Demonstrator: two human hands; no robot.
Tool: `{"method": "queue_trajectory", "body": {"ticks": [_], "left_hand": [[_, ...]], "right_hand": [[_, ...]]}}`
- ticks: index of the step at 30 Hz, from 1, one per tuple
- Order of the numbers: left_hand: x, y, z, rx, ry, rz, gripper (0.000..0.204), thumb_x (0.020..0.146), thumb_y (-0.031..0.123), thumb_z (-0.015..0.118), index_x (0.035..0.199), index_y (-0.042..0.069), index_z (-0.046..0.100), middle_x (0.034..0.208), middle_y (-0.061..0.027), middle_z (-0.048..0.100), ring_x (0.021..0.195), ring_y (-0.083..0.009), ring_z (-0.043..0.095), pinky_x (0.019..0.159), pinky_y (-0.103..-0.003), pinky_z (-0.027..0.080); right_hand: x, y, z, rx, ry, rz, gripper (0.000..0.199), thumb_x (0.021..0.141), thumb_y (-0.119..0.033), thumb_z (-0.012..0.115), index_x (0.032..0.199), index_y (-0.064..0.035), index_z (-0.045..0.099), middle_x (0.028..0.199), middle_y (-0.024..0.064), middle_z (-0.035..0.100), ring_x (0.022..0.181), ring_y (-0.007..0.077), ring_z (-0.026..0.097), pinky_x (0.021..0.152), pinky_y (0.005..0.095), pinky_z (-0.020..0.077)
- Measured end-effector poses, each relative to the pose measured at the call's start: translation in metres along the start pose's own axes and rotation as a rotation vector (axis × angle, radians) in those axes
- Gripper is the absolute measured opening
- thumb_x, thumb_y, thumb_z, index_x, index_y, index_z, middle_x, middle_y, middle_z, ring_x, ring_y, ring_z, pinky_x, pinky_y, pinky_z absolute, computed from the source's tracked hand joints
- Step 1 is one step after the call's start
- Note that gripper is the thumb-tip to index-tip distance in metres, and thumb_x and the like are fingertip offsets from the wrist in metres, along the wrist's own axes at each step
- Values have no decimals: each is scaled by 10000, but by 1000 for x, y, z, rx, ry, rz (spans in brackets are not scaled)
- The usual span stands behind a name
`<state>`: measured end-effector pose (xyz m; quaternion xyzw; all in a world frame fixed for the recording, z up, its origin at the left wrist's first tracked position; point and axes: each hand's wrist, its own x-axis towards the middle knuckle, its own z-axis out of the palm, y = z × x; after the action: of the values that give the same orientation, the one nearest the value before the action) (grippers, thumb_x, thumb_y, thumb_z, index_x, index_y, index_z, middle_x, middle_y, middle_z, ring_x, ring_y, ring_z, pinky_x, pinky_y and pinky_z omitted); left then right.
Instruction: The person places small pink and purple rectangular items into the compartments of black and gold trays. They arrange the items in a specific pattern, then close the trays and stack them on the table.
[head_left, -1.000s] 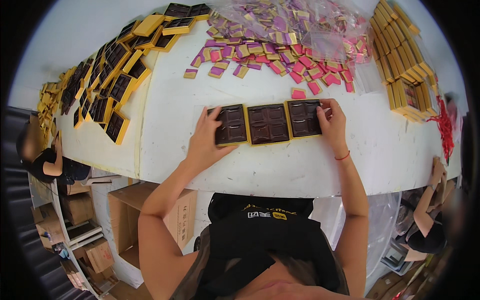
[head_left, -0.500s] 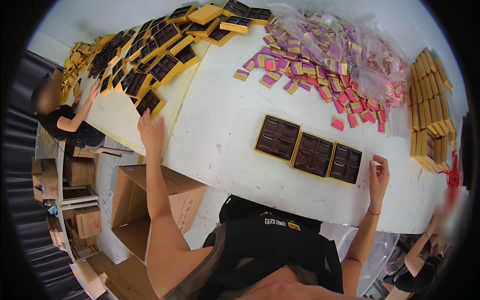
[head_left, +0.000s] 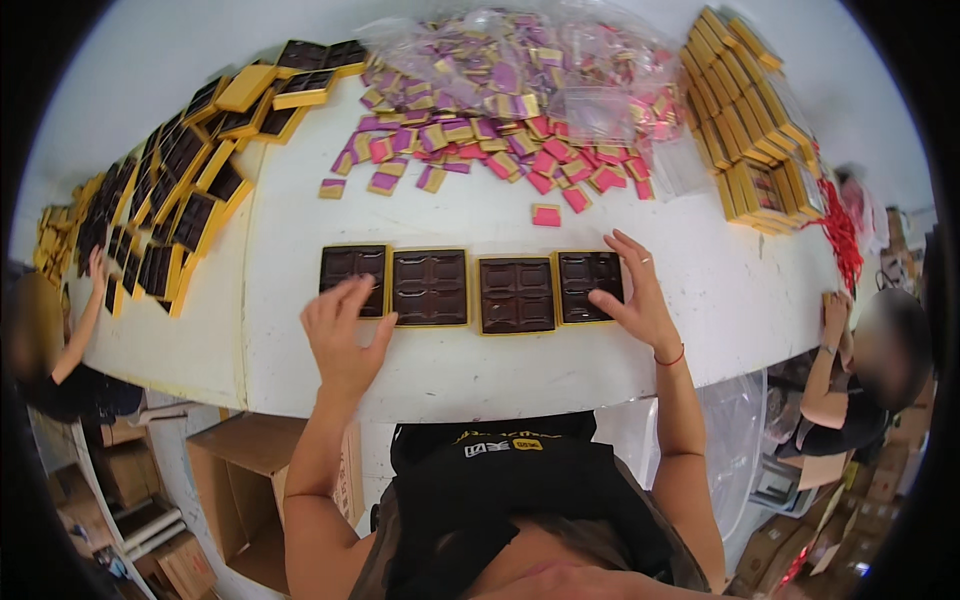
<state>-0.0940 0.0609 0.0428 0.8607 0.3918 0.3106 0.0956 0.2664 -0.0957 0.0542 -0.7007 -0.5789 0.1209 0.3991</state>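
Observation:
Several square gold-rimmed trays with dark brown compartment inserts lie in a row on the white table. My left hand rests with fingers spread on the near edge of the leftmost tray. Beside it lie a second tray and a third tray. My right hand is open, its fingertips touching the rightmost tray. Neither hand grips anything.
A heap of pink, purple and gold wrapped sweets covers the far side. More empty trays pile at the left, a stack of gold boxes at the right. Other people work at the left and right. Cardboard boxes stand below.
My left hand reached to the tray pile at the left and came back; one more tray now lies at the left end of the row. My right hand returned to the rightmost tray.

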Motion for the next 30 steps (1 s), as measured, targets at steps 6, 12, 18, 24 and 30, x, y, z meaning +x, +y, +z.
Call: {"method": "queue_trajectory", "body": {"ticks": [6, 12, 18, 24, 30], "left_hand": [[5, -4, 23, 97, -182, -64, 617, 872, 369, 675, 1403, 109, 500, 1524, -194, 355, 1409, -388, 281, 1094, -514, 200], [40, 25, 23, 28, -96, 65, 450, 879, 331, 679, 1247, 84, 602, 1371, -144, 526, 1293, -347, 437, 1056, -471, 258], [148, -15, 87, -17, -199, 19, 257, 841, 261, 722, 1022, 85, 678, 1021, -72, 671, 927, -251, 648, 772, -366, 507], [189, -24, 114, -57, -409, -20, 358, 746, 254, 776, 1030, 90, 633, 967, -107, 644, 929, -291, 642, 774, -415, 506], [187, -50, 116, -195, -514, -17, 307, 702, 136, 802, 950, 68, 635, 908, -71, 638, 739, -221, 620, 688, -360, 504]], "right_hand": [[17, 6, -6, 16, 90, -54, 410, 857, -141, 697, 1245, -48, 601, 1262, 153, 590, 1192, 320, 536, 1039, 400, 404], [99, 7, 14, -192, -240, -197, 244, 809, -146, 712, 1037, -58, 697, 998, 119, 672, 970, 288, 624, 832, 378, 510], [118, 32, 53, -556, -300, -236, 154, 791, -162, 673, 786, -8, 667, 827, 170, 677, 677, 337, 629, 690, 423, 526], [106, 12, 34, 707, -390, 318, 212, 928, -124, 562, 1059, 26, 634, 781, 77, 675, 672, 146, 667, 606, 262, 546], [95, -32, 38, 838, -441, 273, 268, 949, -98, 531, 1190, -14, 611, 879, 40, 658, 762, 85, 651, 644, 224, 549]]}}
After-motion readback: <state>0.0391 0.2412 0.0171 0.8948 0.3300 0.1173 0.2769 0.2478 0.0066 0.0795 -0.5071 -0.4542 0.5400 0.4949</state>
